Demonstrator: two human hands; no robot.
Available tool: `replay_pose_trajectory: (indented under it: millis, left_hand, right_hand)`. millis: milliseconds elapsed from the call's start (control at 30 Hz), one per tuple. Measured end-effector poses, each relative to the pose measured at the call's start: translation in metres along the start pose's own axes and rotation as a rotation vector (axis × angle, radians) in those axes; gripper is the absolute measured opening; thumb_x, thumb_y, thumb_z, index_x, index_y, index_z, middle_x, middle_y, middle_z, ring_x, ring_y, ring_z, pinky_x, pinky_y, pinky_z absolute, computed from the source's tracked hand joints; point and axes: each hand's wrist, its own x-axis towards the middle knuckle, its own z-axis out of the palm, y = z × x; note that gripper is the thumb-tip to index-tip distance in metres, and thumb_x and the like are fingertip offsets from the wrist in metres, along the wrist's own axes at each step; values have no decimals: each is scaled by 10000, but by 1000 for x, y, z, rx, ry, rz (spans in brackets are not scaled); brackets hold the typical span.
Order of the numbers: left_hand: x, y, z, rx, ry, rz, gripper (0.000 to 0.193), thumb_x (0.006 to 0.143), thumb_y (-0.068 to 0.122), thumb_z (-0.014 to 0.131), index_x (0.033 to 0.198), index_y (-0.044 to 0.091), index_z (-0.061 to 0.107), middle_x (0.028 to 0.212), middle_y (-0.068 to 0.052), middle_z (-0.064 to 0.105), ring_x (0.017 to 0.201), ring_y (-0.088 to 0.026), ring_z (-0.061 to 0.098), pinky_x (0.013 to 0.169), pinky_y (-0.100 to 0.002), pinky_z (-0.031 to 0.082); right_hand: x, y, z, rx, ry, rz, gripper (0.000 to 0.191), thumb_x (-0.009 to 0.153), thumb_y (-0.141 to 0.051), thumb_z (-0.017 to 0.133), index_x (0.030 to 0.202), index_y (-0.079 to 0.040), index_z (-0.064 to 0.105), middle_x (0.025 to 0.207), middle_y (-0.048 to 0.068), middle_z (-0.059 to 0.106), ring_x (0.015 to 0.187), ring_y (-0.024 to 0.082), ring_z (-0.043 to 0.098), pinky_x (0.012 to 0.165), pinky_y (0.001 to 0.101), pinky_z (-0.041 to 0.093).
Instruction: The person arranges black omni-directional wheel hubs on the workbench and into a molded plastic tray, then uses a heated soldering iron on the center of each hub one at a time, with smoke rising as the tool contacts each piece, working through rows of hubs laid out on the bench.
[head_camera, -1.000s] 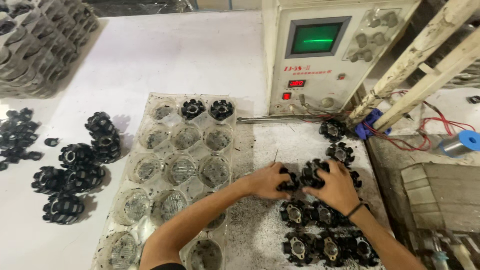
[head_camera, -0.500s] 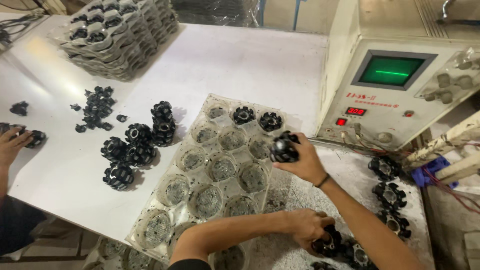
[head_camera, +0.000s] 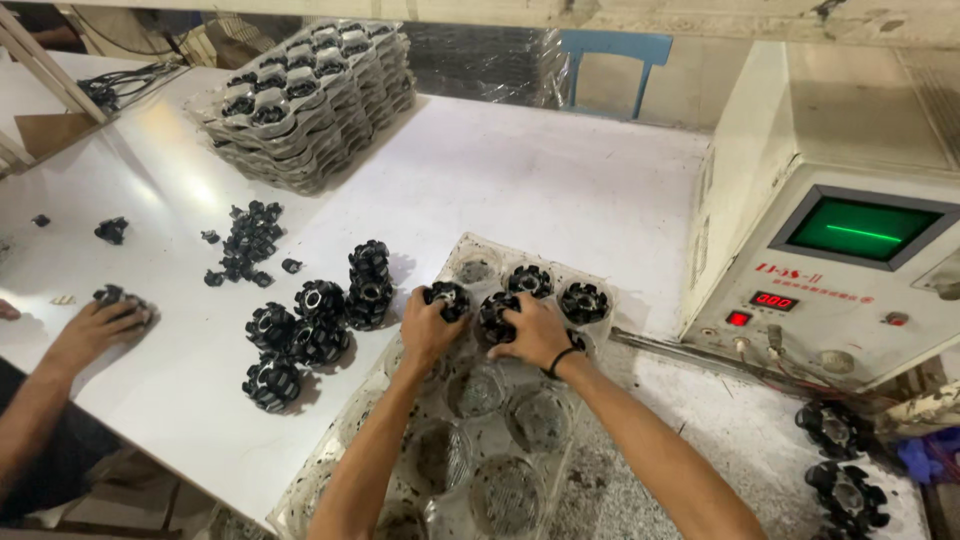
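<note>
Each hand — left hand (head_camera: 428, 325), right hand (head_camera: 535, 332) — grips a black rotor (head_camera: 449, 298) over the tray (head_camera: 470, 262).

On my white table (head_camera: 560, 190) a stack of clear plastic trays (head_camera: 310, 100) stands far off, with loose black round parts (head_camera: 310, 325) scattered nearer. To my right sits a cream machine with a green screen (head_camera: 860, 232). A co-worker's hand (head_camera: 95, 325) rests at the left edge.

arms: no sleeves are worn
right wrist: a thin black band (head_camera: 562, 360) is worn
hands: no gloves are worn
</note>
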Motion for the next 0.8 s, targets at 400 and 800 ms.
replay_pose_trajectory:
  millis: [400,800]
  left_hand:
    - [73,19,33,106,-237,63,674,721,682,783,963,54,775,1251,-194,589,1201,-381,518,992,-506,454]
    - [61,38,32,307,-209,120,695,863,693,670,1223,100,705,1329,-167,573,1261,-347,513,1004,-494,434]
  right_hand:
    - [-90,-17,27,185,-391,-121,494,944,-456,554,1322,-175,704,1566,276,324,1476,442,233,1169,656,90]
    - [-327,194,-111,-245,-152,1104,881,770,-651,753,1437,-134,500,1355,278,529,1224,482,562,990,556,508]
